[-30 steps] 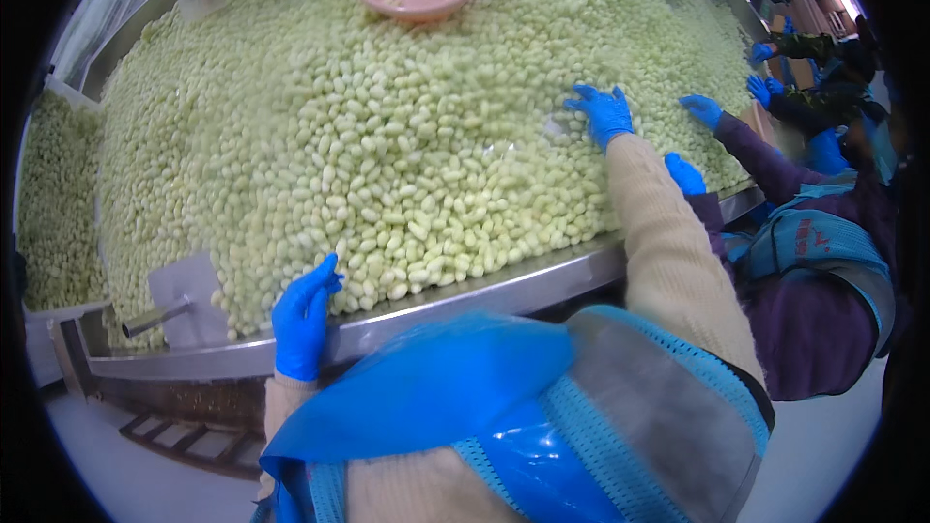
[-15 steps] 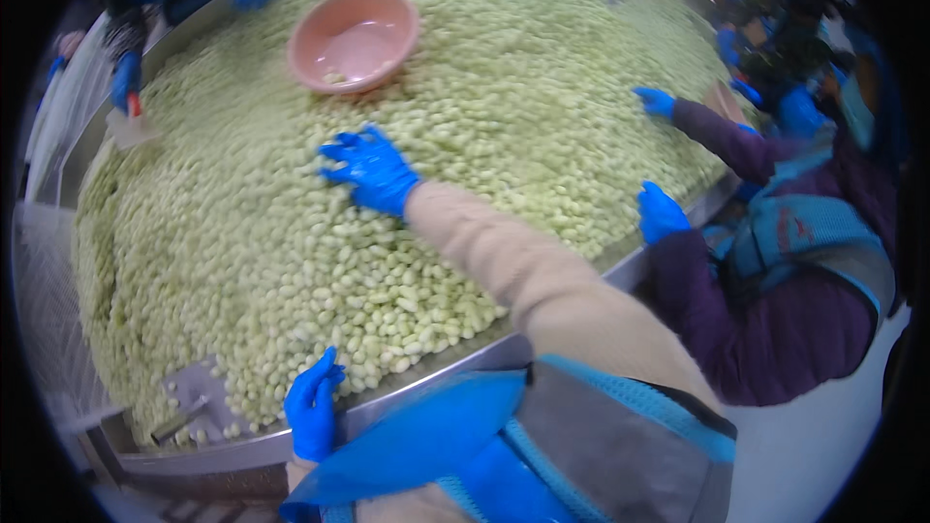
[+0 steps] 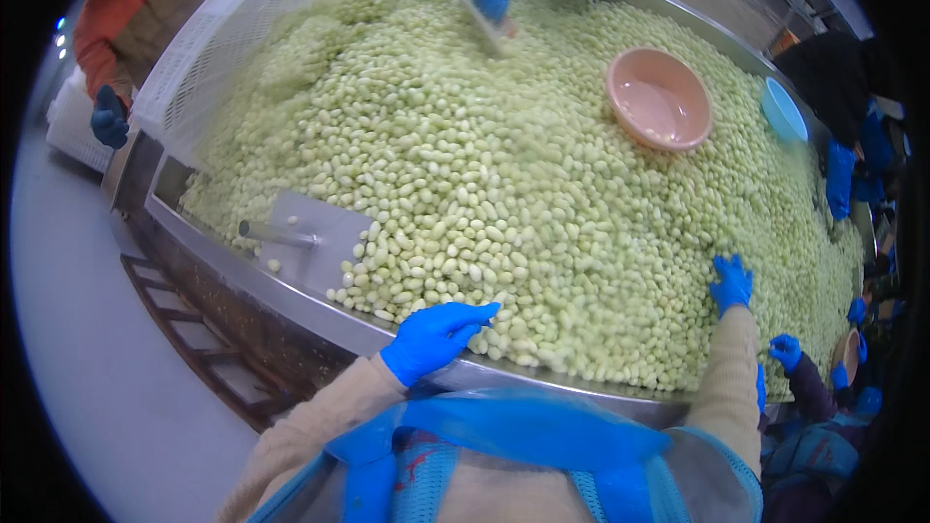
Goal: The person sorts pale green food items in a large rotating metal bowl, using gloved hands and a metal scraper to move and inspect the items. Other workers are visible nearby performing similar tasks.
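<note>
While both blue-gloved hands lie flat with fingers spread, holding nothing, the left hand (image 3: 433,337) rests at the near rim of the round steel table (image 3: 291,305), the right hand (image 3: 730,283) on pale green beans (image 3: 504,184). Pink plastic bowl (image 3: 659,99) sits toward the far edge.

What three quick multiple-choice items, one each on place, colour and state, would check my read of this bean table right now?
1. Where is the left hand?
A. at the near rim of the steel table
B. in the bowl
C. on the floor

2. What colour is the round plastic bowl lying on the pale green beans?
A. black
B. pink
C. yellow

3. How is the right hand?
A. gripping a scraper
B. fist in the air
C. open, fingers spread on the beans

Answers: 1 A, its blue glove lies at the bean edge by the rim; 2 B, the bowl is pink; 3 C, it holds nothing.
</note>
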Tool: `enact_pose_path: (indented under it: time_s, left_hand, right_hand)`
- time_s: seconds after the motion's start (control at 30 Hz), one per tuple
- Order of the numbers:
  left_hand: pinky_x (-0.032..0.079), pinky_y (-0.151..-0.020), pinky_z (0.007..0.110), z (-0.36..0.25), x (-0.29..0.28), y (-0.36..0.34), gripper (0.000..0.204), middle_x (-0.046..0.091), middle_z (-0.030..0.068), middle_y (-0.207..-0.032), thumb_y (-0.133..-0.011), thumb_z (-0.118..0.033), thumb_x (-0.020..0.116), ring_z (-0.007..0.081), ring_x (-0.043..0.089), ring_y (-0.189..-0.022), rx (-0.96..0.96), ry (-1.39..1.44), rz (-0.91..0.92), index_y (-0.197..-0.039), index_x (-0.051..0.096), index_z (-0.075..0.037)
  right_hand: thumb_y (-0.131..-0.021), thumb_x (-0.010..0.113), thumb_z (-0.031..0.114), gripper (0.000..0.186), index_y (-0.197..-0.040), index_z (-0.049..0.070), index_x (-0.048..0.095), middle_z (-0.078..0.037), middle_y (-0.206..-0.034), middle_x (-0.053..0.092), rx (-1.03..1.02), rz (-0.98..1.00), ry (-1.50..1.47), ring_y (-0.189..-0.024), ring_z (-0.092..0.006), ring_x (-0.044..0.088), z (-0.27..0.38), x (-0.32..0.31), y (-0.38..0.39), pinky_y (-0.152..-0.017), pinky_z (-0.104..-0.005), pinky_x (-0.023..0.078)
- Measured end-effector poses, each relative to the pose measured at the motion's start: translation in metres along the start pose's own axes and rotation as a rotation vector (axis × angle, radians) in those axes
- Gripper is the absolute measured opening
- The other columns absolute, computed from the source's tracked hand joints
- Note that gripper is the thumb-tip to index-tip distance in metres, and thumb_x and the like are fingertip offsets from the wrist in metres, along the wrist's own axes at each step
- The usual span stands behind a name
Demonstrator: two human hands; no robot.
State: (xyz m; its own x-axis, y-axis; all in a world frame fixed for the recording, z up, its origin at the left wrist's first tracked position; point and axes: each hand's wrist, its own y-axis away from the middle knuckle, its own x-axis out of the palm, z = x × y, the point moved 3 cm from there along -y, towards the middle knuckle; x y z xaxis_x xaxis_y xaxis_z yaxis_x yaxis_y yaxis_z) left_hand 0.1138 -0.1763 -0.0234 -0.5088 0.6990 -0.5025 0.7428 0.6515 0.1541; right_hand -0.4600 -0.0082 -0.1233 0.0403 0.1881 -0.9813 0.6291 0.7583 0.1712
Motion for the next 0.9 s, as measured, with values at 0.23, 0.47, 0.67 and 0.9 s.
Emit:
enact_pose_path:
  time_s: [0.23,0.47,0.67,0.9]
  left_hand:
    - [0.056,-0.084,0.031,0.006,0.001,0.008,0.036,0.072,0.0102,-0.110,-0.097,-0.012,0.057,0.0200,0.071,-0.094,0.006,0.025,-0.048,-0.132,0.065,-0.018]
    - [0.055,-0.087,0.033,0.017,0.003,0.005,0.031,0.071,0.0116,-0.111,-0.099,-0.007,0.056,0.0191,0.069,-0.099,-0.003,0.267,-0.093,-0.129,0.065,-0.005]
    - [0.055,-0.086,0.030,0.012,0.000,0.004,0.034,0.070,0.0126,-0.113,-0.098,-0.005,0.054,0.0188,0.070,-0.100,0.036,0.236,-0.092,-0.130,0.066,-0.009]
    - [0.055,-0.092,0.034,0.008,-0.001,0.004,0.034,0.068,0.0133,-0.115,-0.099,-0.002,0.052,0.0217,0.068,-0.104,0.025,0.289,-0.067,-0.130,0.065,-0.005]
  right_hand:
    - [-0.082,0.074,0.007,0.062,-0.140,0.015,0.056,-0.010,-0.140,0.057,-0.648,-0.123,-0.581,-0.131,-0.0288,0.051,0.190,-0.080,0.058,-0.112,-0.0405,0.037]
    - [-0.080,0.073,0.024,0.071,-0.146,0.017,0.048,-0.013,-0.155,0.039,-1.157,-0.223,-0.506,-0.143,-0.0357,0.035,0.387,-0.088,0.105,-0.118,-0.0516,0.025]
    - [-0.075,0.072,0.017,0.054,-0.126,0.030,0.065,0.005,-0.144,0.053,-1.101,-0.386,-0.376,-0.139,-0.0212,0.043,0.394,-0.071,0.072,-0.116,-0.0527,0.027]
    - [-0.079,0.069,0.016,0.032,-0.104,0.034,0.075,0.007,-0.131,0.064,-0.814,-0.512,-0.117,-0.134,-0.0250,0.048,0.251,-0.020,0.015,-0.115,-0.0533,0.027]
